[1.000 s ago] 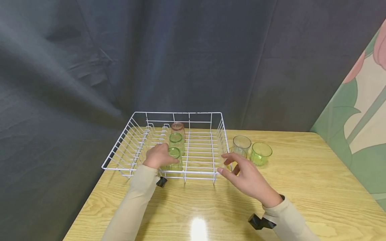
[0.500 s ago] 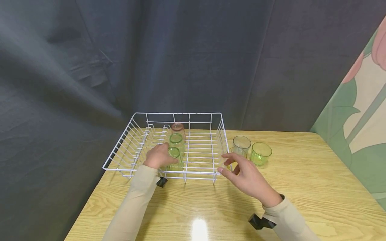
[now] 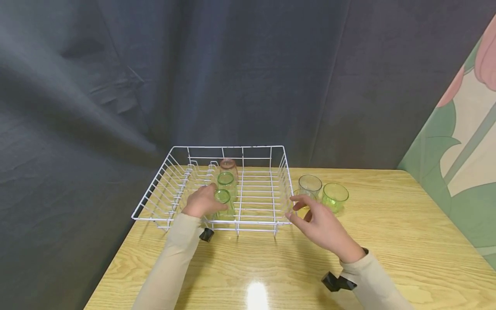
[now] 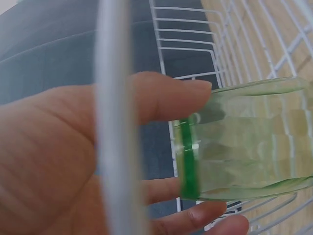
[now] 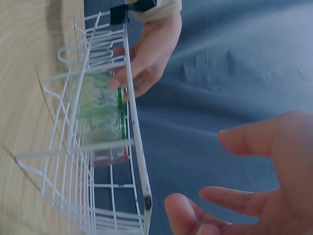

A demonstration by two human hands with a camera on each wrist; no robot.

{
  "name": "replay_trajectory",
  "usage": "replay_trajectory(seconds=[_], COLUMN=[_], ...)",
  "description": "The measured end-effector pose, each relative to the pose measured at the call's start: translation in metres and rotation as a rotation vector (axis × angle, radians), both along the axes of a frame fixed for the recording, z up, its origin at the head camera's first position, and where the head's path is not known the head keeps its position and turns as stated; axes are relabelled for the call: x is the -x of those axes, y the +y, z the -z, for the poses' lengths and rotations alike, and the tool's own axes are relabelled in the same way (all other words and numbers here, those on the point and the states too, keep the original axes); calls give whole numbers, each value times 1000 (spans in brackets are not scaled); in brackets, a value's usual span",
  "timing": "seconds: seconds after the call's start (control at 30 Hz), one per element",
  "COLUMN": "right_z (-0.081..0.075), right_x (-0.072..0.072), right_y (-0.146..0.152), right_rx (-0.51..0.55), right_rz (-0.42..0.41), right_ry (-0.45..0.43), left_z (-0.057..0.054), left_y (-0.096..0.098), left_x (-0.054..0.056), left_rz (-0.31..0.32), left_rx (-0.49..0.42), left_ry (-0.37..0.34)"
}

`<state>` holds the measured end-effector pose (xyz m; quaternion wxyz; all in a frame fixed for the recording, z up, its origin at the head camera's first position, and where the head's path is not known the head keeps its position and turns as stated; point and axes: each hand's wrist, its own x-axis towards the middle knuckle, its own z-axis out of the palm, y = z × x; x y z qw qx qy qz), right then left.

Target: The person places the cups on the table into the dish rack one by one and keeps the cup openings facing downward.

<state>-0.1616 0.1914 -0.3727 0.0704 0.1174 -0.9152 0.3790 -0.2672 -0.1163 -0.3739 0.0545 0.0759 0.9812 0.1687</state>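
Observation:
My left hand (image 3: 202, 201) reaches over the front rim of the white wire dish rack (image 3: 255, 222). Its thumb and fingers hold the nearest green glass (image 4: 249, 142) around its thick base, which faces up. Behind that stands a second green glass (image 3: 226, 184), then a pinkish glass (image 3: 228, 165), in one row. My right hand (image 3: 322, 224) hovers at the rack's right front corner, fingers loosely bent and apart from the thumb, holding nothing. Close beyond it on the table are a clear glass (image 3: 310, 184) and a yellow-green glass (image 3: 335, 198); another glass is partly hidden by the hand.
The rack stands on a wooden table (image 3: 387, 224), with wire prongs (image 3: 186, 181) along its left part. A dark curtain (image 3: 248, 77) hangs behind, and a floral cloth (image 3: 469, 150) borders the right side.
My right hand has shifted slightly to the right. The left hand stays at the nearest green glass, and the glasses have not visibly moved.

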Motion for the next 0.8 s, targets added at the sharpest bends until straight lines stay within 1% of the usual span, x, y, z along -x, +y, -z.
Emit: replay_trajectory(seconds=[0.1, 0.2, 0.27, 0.33, 0.43, 0.5, 0.6, 0.73, 0.8], right_z=[0, 1, 2, 3, 5, 7, 12, 22, 28], right_x=[5, 10, 13, 17, 22, 26, 32, 41, 45], right_y=[7, 15, 22, 28, 38, 43, 50, 56, 58], right_rx=[5, 9, -1, 0, -20, -35, -68, -106, -124], right_rz=[18, 34, 54, 75, 121, 154, 203, 241, 251], right_ry=[4, 15, 17, 17, 13, 15, 17, -8, -30], left_z=[-3, -7, -9, -11, -16, -20, -24, -24, -22], left_y=[-3, -5, -5, -4, 1, 6, 14, 23, 27], left_x=[-3, -7, -9, -13, -18, -24, -32, -42, -46], left_rz=[-11, -28, -33, -27, 4, 35, 90, 142, 160], left_rx=[-33, -64, -90, -126, -196, -246, -310, -327, -325], left_ry=[0, 24, 71, 136, 233, 260, 246, 212, 213])
